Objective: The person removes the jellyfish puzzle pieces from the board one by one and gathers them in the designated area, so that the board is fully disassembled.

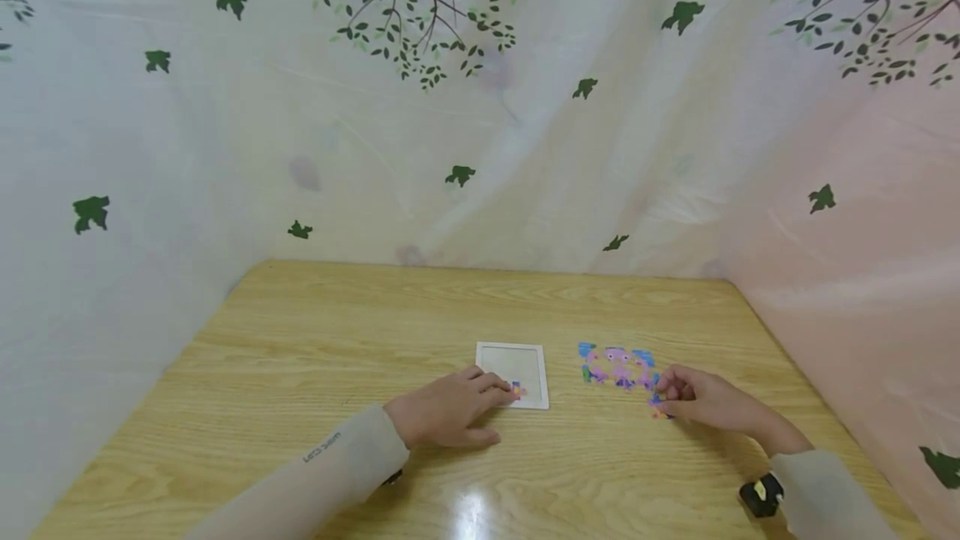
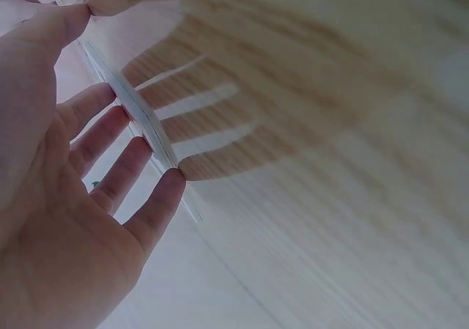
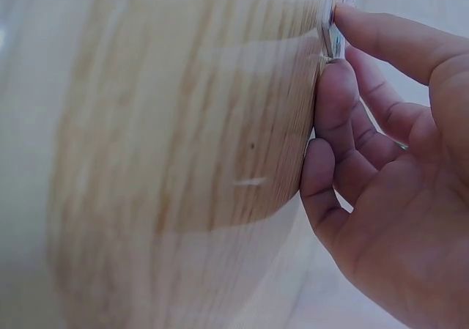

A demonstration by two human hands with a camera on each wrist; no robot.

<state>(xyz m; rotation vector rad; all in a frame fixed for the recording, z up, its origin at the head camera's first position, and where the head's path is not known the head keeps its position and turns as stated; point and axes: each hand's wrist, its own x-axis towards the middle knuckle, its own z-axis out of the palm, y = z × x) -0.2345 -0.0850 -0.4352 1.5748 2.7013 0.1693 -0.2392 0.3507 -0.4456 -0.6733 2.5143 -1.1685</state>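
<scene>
A square white puzzle tray (image 1: pixel 545 373) lies flat on the table, with one small colourful jigsaw piece (image 1: pixel 518 392) inside near its lower edge. My left hand (image 1: pixel 453 412) rests over the tray's lower left part, fingers extended and fingertips touching it; the left wrist view shows them along the tray's edge (image 2: pixel 150 116). To the right lies a group of jigsaw pieces (image 1: pixel 618 365) with a pink cartoon figure. At that group's lower right corner my right hand (image 1: pixel 708 401) pinches a jigsaw piece (image 1: pixel 657 408) between thumb and finger; the fingers partly hide it.
The wooden table (image 1: pixel 337 315) extends around both hands. A pale curtain (image 1: pixel 375 148) with printed leaves and branches encloses its back and sides. A dark wrist device (image 1: pixel 761 496) is worn at the right sleeve (image 1: pixel 825 490).
</scene>
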